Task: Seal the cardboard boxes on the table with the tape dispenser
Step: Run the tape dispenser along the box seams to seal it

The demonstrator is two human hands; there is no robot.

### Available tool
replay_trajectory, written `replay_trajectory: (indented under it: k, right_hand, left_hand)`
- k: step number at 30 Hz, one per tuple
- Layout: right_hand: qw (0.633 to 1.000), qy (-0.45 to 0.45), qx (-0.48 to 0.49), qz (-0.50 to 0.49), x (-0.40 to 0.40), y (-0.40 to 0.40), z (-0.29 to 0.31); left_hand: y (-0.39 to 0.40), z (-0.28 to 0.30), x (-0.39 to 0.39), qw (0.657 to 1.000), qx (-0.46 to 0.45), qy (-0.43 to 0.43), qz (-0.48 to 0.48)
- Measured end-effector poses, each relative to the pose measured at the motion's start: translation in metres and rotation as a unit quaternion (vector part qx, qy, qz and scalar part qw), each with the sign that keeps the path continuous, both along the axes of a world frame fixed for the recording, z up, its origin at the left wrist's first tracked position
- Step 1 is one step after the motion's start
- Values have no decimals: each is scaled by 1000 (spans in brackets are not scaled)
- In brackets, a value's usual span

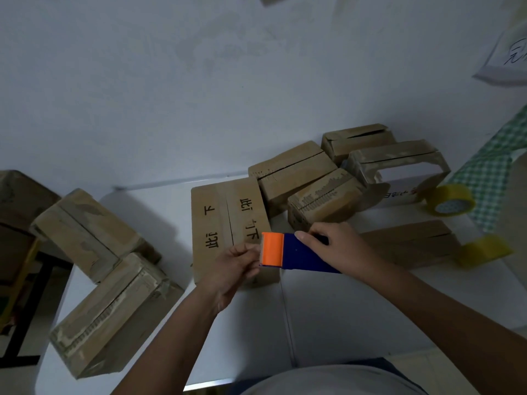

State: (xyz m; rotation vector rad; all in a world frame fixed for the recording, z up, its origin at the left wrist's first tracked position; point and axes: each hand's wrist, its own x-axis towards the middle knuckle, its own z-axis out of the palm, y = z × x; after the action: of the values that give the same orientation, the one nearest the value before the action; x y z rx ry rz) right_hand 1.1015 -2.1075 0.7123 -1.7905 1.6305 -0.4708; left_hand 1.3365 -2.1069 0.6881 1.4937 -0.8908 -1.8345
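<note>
The right hand (333, 246) grips the blue body of the dispenser (296, 252), fingers curled over its top. The left hand (236, 263) pinches at the orange mouth, apparently drawing out the tape end (the tape itself is too faint to confirm). Both hands hold the dispenser above the near end of the printed box (228, 223), whose centre seam appears untaped. Judged progress: early. The boxes behind (291, 172) show open seams; the two at the left (85, 232) carry tape-like strips, possibly sealed. Spare tape rolls (453, 203) lie on the desk (342, 309) at the right.
</note>
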Motion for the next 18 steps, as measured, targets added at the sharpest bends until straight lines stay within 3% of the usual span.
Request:
replay_trajectory:
  k: [6, 11, 15, 18]
  right_hand:
    - [991, 119, -16, 66, 17, -7, 7]
    - [982, 139, -13, 125, 26, -14, 7]
    - [973, 170, -14, 153, 6, -17, 4]
    - [977, 162, 13, 140, -19, -23, -3]
  left_hand:
    - [11, -11, 7, 997, -45, -66, 15]
    - [21, -20, 21, 994, -59, -79, 47]
    - [27, -24, 60, 976, -53, -87, 190]
    - [36, -30, 99, 972, -41, -131, 189]
